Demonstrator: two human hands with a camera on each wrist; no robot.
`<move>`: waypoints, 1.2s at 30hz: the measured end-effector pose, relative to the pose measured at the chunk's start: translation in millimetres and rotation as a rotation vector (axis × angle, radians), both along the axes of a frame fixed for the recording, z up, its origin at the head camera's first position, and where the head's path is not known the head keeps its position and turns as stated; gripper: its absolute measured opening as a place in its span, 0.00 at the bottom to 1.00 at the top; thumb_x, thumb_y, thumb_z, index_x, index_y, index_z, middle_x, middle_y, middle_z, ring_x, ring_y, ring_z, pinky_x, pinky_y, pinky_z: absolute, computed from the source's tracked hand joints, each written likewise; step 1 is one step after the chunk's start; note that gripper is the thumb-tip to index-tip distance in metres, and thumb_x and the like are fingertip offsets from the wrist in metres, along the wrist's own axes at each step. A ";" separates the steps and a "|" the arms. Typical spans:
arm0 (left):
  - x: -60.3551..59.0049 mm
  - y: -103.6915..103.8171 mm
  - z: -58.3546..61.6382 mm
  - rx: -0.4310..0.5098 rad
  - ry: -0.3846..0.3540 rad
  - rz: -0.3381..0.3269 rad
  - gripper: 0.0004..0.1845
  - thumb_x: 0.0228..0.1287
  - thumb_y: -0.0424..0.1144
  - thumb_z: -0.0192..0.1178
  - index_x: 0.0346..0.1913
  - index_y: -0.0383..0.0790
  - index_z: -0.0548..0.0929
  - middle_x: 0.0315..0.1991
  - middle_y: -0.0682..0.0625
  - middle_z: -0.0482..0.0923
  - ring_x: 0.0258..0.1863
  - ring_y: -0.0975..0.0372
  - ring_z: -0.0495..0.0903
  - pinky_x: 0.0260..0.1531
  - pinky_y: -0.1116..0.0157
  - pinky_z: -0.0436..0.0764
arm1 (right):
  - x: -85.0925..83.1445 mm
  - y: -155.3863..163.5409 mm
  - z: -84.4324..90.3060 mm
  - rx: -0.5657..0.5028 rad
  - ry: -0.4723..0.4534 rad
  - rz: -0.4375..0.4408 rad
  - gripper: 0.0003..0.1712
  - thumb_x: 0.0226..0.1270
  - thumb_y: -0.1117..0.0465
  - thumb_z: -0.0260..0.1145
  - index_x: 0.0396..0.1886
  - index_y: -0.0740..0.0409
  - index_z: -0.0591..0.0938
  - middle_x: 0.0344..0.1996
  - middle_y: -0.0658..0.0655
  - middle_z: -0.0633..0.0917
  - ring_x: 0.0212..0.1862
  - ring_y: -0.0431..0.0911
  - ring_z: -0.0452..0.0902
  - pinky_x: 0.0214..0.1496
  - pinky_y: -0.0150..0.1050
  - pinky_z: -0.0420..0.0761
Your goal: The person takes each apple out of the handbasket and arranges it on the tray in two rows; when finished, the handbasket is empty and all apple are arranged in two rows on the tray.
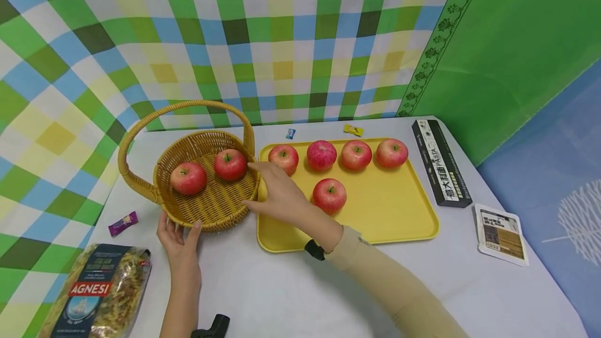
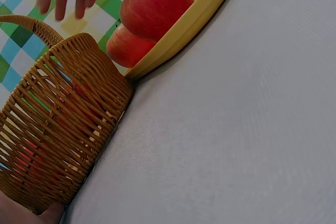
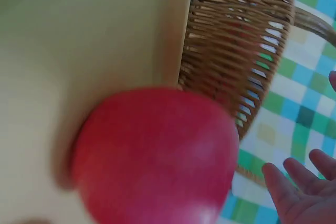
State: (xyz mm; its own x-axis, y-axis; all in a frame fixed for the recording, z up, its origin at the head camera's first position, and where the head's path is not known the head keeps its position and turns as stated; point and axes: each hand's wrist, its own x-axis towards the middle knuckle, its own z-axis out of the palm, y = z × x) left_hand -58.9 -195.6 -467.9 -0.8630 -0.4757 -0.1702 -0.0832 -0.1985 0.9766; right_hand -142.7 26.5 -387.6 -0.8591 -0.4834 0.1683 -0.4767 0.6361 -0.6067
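Note:
A round woven basket with a tall arched handle stands at the left, two red apples inside: one on the left, one at the back right. My left hand rests against its near left side, thumb up by the rim, fingers partly hidden behind the weave. Over the right rim reaches my right hand, fingers and thumb spread with nothing between them. Beneath that forearm lies a yellow tray. Several apples form a row at its back; another apple sits nearer, beside my right wrist.
An Agnesi pasta bag and a purple-wrapped candy lie at the left. Behind the tray are a blue candy and a yellow candy. A black pasta box and a flat white packet lie at the right.

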 end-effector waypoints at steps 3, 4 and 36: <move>-0.1 0.2 0.3 -0.002 0.006 0.000 0.45 0.68 0.36 0.60 0.74 0.62 0.41 0.77 0.56 0.37 0.75 0.61 0.40 0.70 0.63 0.52 | -9.9 -19.6 0.0 0.026 0.029 0.011 0.47 0.57 0.41 0.71 0.71 0.54 0.64 0.66 0.52 0.69 0.66 0.45 0.63 0.67 0.41 0.67; -0.1 0.3 0.5 -0.001 0.008 -0.001 0.45 0.68 0.36 0.60 0.74 0.62 0.41 0.77 0.56 0.37 0.75 0.61 0.40 0.70 0.63 0.52 | -13.8 -25.5 -0.2 0.024 0.033 0.010 0.47 0.56 0.42 0.71 0.71 0.54 0.64 0.65 0.52 0.70 0.65 0.45 0.64 0.67 0.40 0.68; 1.8 2.0 1.2 -0.008 -0.021 0.009 0.45 0.68 0.38 0.60 0.74 0.65 0.40 0.77 0.57 0.36 0.75 0.60 0.39 0.72 0.61 0.48 | -79.5 -103.1 -33.4 0.452 0.054 -0.159 0.48 0.57 0.35 0.66 0.72 0.52 0.61 0.62 0.54 0.69 0.63 0.50 0.65 0.62 0.41 0.72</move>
